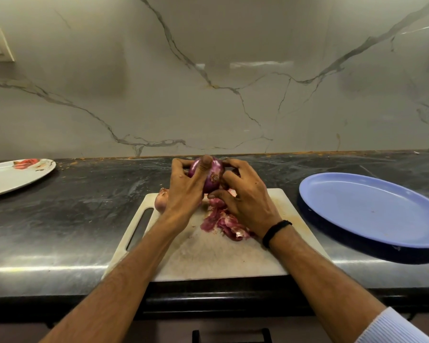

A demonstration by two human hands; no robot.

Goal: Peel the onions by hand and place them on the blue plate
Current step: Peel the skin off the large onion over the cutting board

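A purple onion (212,175) is held up above the white cutting board (208,253). My left hand (186,186) grips it from the left, thumb over its top. My right hand (245,194) holds its right side, fingers curled at the skin. Loose purple peel (223,224) lies on the board under my right hand. A second onion (161,200), pale and unpeeled, sits on the board behind my left wrist, partly hidden. The blue plate (372,206) lies at the right with nothing on it.
A white plate (13,177) with red scraps sits at the far left of the dark stone counter (72,219). The marble wall rises right behind. The counter's front edge runs just below the board.
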